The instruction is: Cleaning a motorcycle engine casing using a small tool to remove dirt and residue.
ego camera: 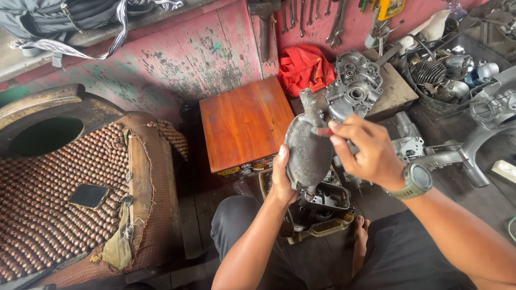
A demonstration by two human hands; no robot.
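Grey pear-shaped engine cover (307, 147), dull and grimy, is held upright above the person's lap, its narrow neck pointing up. Left hand (283, 178) clasps its lower left edge, thumb laid along the rim. Right hand (364, 150), with a green wristwatch (414, 181), pinches a small reddish piece (324, 131) against the cover's upper right side. Just below the cover lies a dark engine part with a gasket (325, 207) on the plank floor, beside a bare foot (360, 236). To the left a beaded seat cover (59, 182) carries a phone (88, 196). Further off stand an orange wooden box (244, 121), a grey crankcase half (355, 86) and a red cloth (303, 67); spanners (312, 13) hang on the red wall.
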